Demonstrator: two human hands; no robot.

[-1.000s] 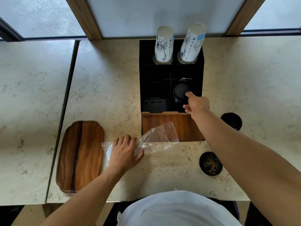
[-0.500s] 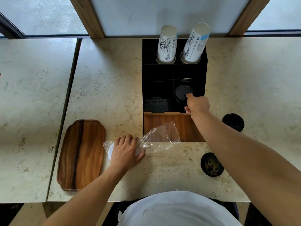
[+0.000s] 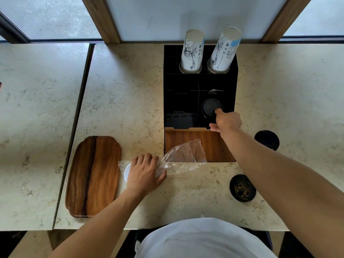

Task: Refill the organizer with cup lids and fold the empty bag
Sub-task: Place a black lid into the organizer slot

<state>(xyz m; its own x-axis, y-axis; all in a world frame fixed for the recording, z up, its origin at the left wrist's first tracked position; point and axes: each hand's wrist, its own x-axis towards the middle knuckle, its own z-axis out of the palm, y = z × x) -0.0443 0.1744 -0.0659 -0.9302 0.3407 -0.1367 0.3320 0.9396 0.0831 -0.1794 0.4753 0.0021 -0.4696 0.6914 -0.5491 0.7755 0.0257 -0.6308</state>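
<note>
Looking down from head height at a marble counter (image 3: 186, 198), w/ both bare arms reaching fwd. A black organizer (image 3: 171, 94) w/ a wood front is sitting at the back centre, by a window. Two cup stacks (image 3: 192, 51) are leaning in its rear slots. The right hand (image 3: 226, 121) is reaching into the front-right compartment, fingers touching the near edge of a black lid (image 3: 211, 108) sitting there; can't tell if the fingers are pinching it or just resting on it. The left hand (image 3: 144, 173) is lying palm-down, fingers spread, pressing on a clear bag (image 3: 183, 155) on the counter just in front of the organizer. Something white & round is showing inside the bag under that hand, at its left edge. The bag's open end is lifting up over the organizer's wood front. Two more black lids are lying on the counter to the right: one (image 3: 266, 139) beside the organizer, one (image 3: 242, 188) nearer the person. A wood tray (image 3: 93, 175) is lying left of the bag, close to it.
</note>
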